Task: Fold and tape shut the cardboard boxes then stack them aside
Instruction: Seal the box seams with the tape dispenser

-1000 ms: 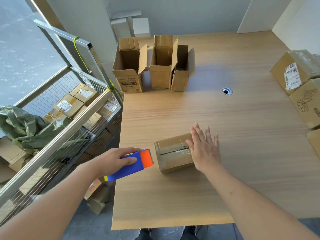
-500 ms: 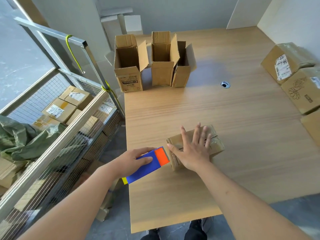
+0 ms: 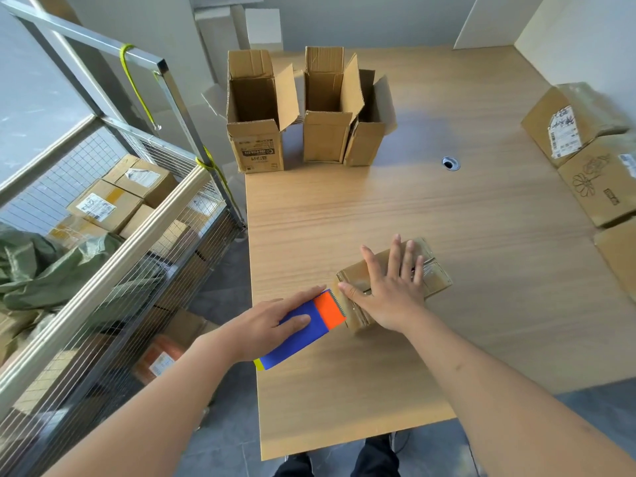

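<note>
head view: small cardboard box (image 3: 433, 275) lying near the front-left of the bench (image 3: 447, 218), flaps folded down, tape glinting across its top. right hand (image 3: 390, 287) pressed flat on it, fingers straight and spread. left hand (image 3: 265, 327) gripping the blue-and-orange tape dispenser (image 3: 308, 327), toothed edge touching the box's near end. probably finishing this seal. three open boxes (image 3: 256, 115) at the far edge untaped; sealed boxes (image 3: 585, 146) stacked far right.

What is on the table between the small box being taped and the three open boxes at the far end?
Nothing: in the head view, only bare wooden table lies between the small box and the open boxes.
</note>
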A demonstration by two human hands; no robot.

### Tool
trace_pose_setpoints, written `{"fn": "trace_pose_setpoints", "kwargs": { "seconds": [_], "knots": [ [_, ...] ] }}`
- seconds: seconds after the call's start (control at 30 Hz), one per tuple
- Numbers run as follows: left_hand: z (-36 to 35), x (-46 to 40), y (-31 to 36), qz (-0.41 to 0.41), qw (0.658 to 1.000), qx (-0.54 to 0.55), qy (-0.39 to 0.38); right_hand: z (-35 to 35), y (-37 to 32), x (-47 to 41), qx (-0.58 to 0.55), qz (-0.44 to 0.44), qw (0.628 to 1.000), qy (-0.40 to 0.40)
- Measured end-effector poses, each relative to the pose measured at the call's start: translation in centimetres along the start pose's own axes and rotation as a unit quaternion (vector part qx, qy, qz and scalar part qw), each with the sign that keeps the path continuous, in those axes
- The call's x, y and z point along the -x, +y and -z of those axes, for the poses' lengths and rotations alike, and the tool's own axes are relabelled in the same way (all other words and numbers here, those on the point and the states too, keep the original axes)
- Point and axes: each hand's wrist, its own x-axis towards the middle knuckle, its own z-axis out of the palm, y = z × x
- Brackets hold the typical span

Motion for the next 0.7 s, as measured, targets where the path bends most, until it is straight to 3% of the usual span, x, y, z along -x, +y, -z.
{"fn": "trace_pose_setpoints", "kwargs": {
  "seconds": [0.23, 0.53, 0.7],
  "knots": [
    [-0.8, -0.4, -0.1, -0.016, 1.000, -0.003, 0.015, 0.3, 0.3, -0.3, 0.009, 0.017, 1.000, 0.004],
    [0.7, 0.4, 0.1, -0.032, 0.999, 0.043, -0.008, 0.4, 0.5, -0.4, -0.005, 0.024, 1.000, -0.011],
    [1.7, 1.0, 0.1, -0.018, 0.999, 0.012, -0.029, 0.5, 0.7, -0.4, -0.016, 0.028, 0.999, -0.013]
  ]
}}
